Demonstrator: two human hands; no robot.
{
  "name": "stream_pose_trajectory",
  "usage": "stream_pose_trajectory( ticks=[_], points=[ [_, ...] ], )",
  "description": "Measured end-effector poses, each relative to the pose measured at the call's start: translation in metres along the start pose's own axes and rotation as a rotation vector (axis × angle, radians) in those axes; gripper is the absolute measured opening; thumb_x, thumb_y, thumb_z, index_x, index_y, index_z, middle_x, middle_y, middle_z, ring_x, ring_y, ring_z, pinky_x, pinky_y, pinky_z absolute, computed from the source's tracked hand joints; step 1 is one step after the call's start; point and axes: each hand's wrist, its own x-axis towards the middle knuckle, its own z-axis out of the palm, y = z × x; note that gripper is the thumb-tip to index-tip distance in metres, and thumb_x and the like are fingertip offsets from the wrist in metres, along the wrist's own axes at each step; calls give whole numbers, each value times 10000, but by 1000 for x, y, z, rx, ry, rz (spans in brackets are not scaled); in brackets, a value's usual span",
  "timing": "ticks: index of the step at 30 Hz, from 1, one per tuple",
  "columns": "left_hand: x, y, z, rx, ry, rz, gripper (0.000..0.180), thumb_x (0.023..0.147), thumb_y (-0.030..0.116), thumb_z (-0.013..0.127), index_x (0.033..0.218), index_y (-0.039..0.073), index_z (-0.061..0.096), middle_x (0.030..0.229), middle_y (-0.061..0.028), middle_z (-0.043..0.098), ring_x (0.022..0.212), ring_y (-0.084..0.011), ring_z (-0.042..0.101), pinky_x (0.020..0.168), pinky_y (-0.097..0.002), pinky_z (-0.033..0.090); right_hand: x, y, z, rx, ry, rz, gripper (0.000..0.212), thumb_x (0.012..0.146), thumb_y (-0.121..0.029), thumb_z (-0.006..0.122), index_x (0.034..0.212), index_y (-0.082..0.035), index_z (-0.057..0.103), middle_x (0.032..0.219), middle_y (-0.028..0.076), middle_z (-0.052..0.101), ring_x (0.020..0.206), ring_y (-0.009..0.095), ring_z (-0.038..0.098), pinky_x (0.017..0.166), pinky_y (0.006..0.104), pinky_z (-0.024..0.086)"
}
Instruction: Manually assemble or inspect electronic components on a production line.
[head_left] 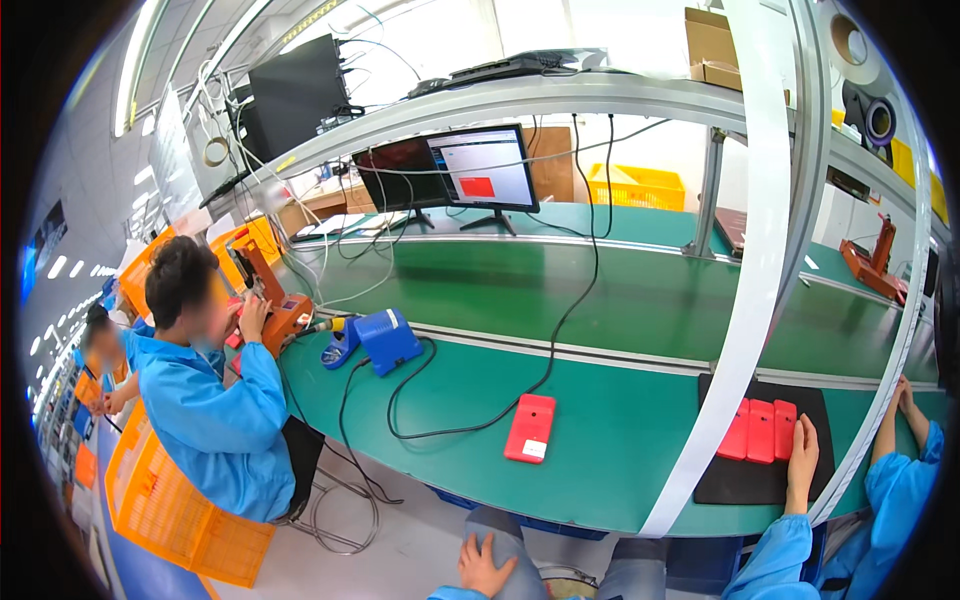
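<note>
My left hand [485, 566] rests on my knee with its fingers spread and nothing in it. My right hand [802, 462] lies at the right side of the bench, fingers stretched out along the edge of a row of red phone-like devices [760, 432]. It seems to touch the rightmost one; the contact is partly hidden. Those devices sit side by side on a black mat [740, 487], partly behind a white upright strip. Another red phone-like device [531, 428], with a white label near its lower end, lies alone on the green bench in front of me.
A blue soldering-station-like unit [388, 341] with a black cable [480, 428] stands left. Beyond the bench runs a green conveyor [480, 285], with monitors [485, 170] behind. One co-worker [215, 390] sits left beside an orange crate [190, 500]; another's sleeves [905, 480] show at right.
</note>
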Motion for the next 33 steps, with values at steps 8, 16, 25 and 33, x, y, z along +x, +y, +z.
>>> stream_pose_trajectory(
  ticks=[8, 16, 25, 33],
  points=[
    [43, -13, 0, 372, -279, 299, 580, 833, 546, 489, 1328, 243, 475, 1484, -64, 274, 1395, -336, 145, 1027, -692, 140, 1, -1, 6, -47, 19, -1, 389, 954, -262, 504, 1235, 6, 538, 1216, 129, 579, 1135, 203, 533, 970, 286, 386],
    [62, 0, 8, 353, -297, 202, 490, 854, 479, 496, 1272, 226, 527, 1474, -42, 302, 1408, -269, 128, 995, -729, 144, 19, 37, -6, -66, -27, -68, 406, 968, -278, 480, 1253, 8, 526, 1250, 123, 561, 1167, 198, 505, 1000, 290, 360],
    [59, -8, 9, 384, -280, 192, 516, 840, 464, 525, 1294, 220, 504, 1494, -87, 232, 1409, -251, 126, 991, -719, 180, 13, 27, 0, 18, -53, 1, 450, 975, -330, 449, 1288, -12, 505, 1314, 108, 518, 1219, 200, 469, 1034, 294, 325],
    [124, -60, 54, 279, -269, -202, 796, 758, 576, 576, 1431, 254, 298, 1509, -106, 193, 1376, -403, 134, 998, -660, 260, 10, 21, 4, 41, -60, 0, 441, 972, -313, 463, 1281, -3, 510, 1302, 117, 526, 1214, 205, 474, 1027, 293, 331]
  ],
)
